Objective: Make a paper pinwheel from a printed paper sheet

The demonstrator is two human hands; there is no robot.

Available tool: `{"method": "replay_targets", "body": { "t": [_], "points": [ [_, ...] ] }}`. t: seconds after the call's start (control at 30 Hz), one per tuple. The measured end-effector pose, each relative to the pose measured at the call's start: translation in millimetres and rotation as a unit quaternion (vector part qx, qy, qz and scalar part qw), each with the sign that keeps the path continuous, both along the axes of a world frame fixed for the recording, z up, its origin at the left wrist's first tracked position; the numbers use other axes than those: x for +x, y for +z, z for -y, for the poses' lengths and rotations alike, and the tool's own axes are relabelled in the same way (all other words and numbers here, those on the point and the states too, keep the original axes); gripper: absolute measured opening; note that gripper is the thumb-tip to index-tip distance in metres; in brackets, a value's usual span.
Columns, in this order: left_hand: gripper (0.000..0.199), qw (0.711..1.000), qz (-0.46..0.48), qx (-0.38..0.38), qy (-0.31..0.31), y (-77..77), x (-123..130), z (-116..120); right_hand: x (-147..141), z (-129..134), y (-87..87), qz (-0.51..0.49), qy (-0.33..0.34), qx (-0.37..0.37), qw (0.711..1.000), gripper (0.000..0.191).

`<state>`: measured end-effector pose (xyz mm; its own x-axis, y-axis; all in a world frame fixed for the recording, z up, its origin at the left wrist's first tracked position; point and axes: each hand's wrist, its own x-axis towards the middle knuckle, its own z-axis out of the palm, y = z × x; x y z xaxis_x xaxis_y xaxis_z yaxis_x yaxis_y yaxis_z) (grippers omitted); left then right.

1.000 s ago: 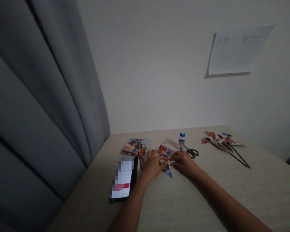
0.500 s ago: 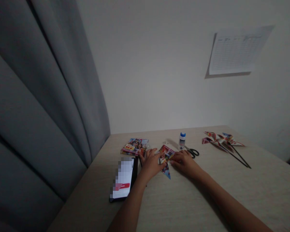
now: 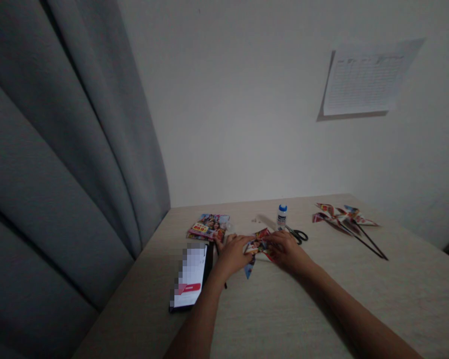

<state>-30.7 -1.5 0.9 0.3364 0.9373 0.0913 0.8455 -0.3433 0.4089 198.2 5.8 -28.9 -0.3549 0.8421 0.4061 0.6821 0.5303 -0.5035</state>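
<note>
A folded piece of colourful printed paper (image 3: pixel 257 245) lies between my two hands over the table, one blue point of it sticking out toward me. My left hand (image 3: pixel 232 254) has its fingers closed on the paper's left side. On its right side, my right hand (image 3: pixel 284 249) pinches the paper. Right behind my right hand stands a white glue bottle (image 3: pixel 282 218) with a blue cap. Black-handled scissors (image 3: pixel 300 235) lie beside the bottle, their blades partly hidden. A dark stick (image 3: pixel 225 285) shows partly under my left hand.
A phone (image 3: pixel 190 279) with a lit screen lies left of my left forearm. Behind it is a stack of printed paper (image 3: pixel 208 227). Finished-looking paper pinwheels (image 3: pixel 344 218) on dark sticks lie at the right. A wall and a grey curtain (image 3: pixel 78 124) border the table (image 3: pixel 284 319).
The paper has turned and bunched up between my hands, and its blue point has shifted left. My left hand's fingers have drawn in onto the paper.
</note>
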Motion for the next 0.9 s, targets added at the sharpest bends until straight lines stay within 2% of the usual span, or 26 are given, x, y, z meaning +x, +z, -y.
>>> {"method": "replay_targets", "body": {
  "t": [0.23,0.47,0.7,0.9],
  "points": [
    [0.060,1.000,-0.018,-0.021,-0.001,2.7,0.0,-0.8,1.0,-2.6,-2.6,-0.011,0.042,-0.013,0.999,0.051],
    [0.060,1.000,-0.005,-0.003,0.017,-2.1,-0.6,-5.8,2.8,-6.1,-9.1,0.036,0.013,-0.034,0.999,0.060],
    [0.050,0.999,0.001,0.012,0.052,-1.0,2.6,-6.4,3.6,-1.5,0.2,0.066,-0.022,-0.052,0.996,0.043],
    [0.044,0.997,0.012,0.027,0.072,2.7,4.3,-5.4,1.9,2.9,6.9,0.091,-0.026,-0.064,0.993,0.040]
  ]
}}
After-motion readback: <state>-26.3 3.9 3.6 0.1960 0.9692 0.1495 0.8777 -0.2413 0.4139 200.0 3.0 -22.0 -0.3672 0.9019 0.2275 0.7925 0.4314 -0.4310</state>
